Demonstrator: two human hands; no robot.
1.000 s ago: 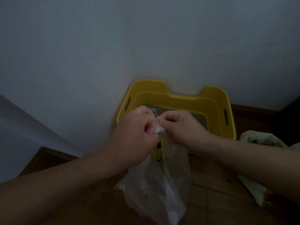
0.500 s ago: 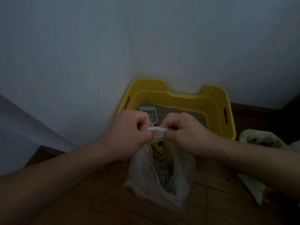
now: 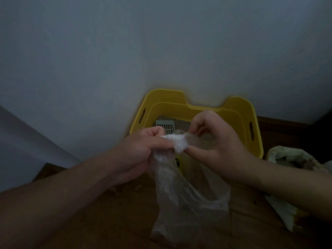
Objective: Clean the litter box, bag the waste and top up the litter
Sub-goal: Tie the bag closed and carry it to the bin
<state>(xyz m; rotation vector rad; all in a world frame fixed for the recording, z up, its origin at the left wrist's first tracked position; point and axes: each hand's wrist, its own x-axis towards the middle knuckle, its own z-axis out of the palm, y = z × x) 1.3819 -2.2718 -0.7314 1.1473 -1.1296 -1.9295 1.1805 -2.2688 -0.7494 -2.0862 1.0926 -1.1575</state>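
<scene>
Clear plastic bag pinched at neck by both hands

Left hand (image 3: 143,150) is fisted around the gathered neck of the clear plastic bag (image 3: 186,198), bunched white top sticking out toward the right. Right hand (image 3: 215,141) pinches the bag's twisted top end between thumb and fingertips, other fingers curled above it. Hands nearly touch, bag top spans between them. Bag body hangs below both hands, slack, down to the wooden floor (image 3: 111,218); contents unclear, dim light. Just behind the hands sits the yellow litter box (image 3: 233,108), against the white wall (image 3: 161,51), litter inside. Pale slotted scoop (image 3: 165,125) lies in the box, just above the left hand. Crumpled pale bag (image 3: 287,157) on the floor to the right, past the right forearm, next to the box.
</scene>
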